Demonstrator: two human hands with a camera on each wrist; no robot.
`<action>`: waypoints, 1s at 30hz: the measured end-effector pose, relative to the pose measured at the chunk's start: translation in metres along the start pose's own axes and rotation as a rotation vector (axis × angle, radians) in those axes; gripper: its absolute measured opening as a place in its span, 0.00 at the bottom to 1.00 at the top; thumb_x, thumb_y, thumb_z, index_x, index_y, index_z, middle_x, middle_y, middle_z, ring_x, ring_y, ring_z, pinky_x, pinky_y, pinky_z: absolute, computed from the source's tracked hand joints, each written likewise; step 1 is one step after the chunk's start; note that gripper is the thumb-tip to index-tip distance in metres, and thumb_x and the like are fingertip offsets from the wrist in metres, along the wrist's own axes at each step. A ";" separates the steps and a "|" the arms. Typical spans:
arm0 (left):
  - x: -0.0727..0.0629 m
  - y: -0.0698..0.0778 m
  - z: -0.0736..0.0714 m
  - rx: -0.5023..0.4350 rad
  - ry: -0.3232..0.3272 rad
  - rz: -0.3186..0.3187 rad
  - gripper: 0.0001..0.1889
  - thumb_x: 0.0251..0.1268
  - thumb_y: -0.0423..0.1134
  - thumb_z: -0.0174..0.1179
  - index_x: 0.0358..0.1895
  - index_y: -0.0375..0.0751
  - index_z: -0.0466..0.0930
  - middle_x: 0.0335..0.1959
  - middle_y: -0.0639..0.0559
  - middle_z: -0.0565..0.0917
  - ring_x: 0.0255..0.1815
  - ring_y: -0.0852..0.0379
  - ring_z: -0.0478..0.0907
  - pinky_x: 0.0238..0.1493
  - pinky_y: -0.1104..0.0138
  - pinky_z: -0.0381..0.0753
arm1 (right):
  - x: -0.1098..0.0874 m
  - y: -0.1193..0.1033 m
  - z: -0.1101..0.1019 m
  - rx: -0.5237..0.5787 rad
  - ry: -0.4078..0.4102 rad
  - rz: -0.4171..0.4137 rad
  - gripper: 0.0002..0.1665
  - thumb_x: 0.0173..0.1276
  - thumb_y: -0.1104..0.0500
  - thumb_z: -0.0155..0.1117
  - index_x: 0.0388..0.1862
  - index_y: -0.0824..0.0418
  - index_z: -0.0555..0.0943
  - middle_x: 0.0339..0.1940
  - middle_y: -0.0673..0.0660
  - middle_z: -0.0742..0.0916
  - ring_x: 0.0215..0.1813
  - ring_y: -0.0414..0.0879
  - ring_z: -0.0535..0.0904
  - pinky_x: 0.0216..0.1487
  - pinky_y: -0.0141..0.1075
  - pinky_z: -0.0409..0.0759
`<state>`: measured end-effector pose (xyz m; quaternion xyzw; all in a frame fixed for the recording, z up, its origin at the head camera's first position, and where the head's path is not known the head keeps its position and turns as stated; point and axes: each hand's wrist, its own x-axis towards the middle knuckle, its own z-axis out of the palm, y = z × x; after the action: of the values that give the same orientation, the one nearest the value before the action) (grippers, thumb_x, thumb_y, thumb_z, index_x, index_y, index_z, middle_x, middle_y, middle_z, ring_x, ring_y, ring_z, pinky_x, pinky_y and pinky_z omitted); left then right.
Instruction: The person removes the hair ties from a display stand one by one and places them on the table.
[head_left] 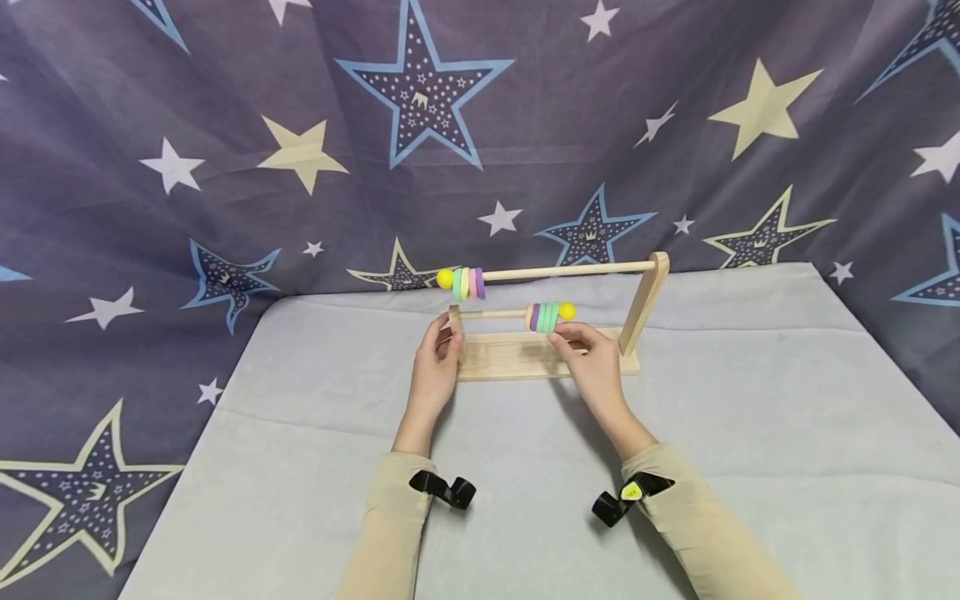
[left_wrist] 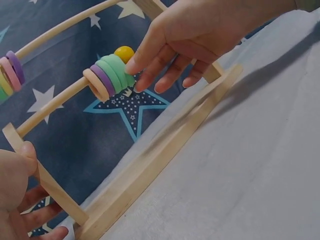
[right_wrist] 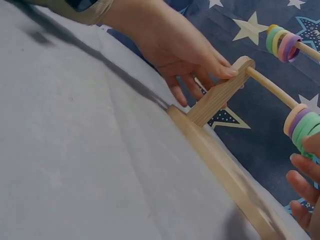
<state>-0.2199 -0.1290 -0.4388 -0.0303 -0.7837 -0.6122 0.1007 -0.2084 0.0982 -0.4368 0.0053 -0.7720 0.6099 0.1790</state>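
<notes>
A wooden stand (head_left: 540, 357) has two horizontal rods, one above the other. My left hand (head_left: 435, 367) grips its short post (left_wrist: 55, 187), thumb on the near side and fingers behind. On the lower rod (head_left: 491, 314), a peach ring (left_wrist: 95, 85), a purple ring (left_wrist: 102, 80) and several green rings (head_left: 549, 317) sit together against the yellow end ball (head_left: 567, 311). My right hand (head_left: 596, 367) pinches the green rings near that ball, thumb and index fingertip at the outermost one; its other fingers spread below.
The upper rod (head_left: 570, 270) runs from a tall post (head_left: 645, 300) at the right. Near its yellow ball (head_left: 445, 278) hang green, yellow, pink and purple rings (head_left: 471, 284). A grey cloth (head_left: 525, 517) covers the table; a star-patterned curtain (head_left: 480, 192) hangs behind.
</notes>
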 end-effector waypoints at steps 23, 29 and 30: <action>0.001 0.002 -0.001 0.010 0.001 -0.007 0.24 0.76 0.38 0.53 0.71 0.37 0.67 0.59 0.32 0.77 0.59 0.40 0.76 0.60 0.52 0.77 | -0.002 0.000 -0.003 0.000 0.065 -0.057 0.08 0.69 0.62 0.67 0.42 0.67 0.83 0.36 0.62 0.86 0.35 0.45 0.78 0.35 0.28 0.75; 0.002 0.001 -0.002 0.007 -0.018 -0.009 0.25 0.76 0.40 0.54 0.72 0.37 0.66 0.60 0.32 0.76 0.60 0.40 0.76 0.61 0.52 0.76 | 0.001 0.002 -0.008 0.025 0.043 -0.039 0.11 0.69 0.62 0.67 0.45 0.69 0.82 0.40 0.65 0.87 0.35 0.48 0.80 0.34 0.27 0.75; 0.002 0.000 -0.002 0.005 -0.022 -0.007 0.25 0.76 0.40 0.54 0.72 0.37 0.66 0.60 0.32 0.76 0.61 0.39 0.76 0.61 0.52 0.76 | 0.001 0.003 -0.009 0.029 0.042 -0.037 0.11 0.69 0.62 0.67 0.45 0.69 0.82 0.40 0.65 0.87 0.35 0.49 0.80 0.35 0.27 0.75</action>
<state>-0.2212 -0.1313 -0.4376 -0.0338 -0.7864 -0.6102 0.0901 -0.2073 0.1080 -0.4371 0.0094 -0.7588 0.6176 0.2065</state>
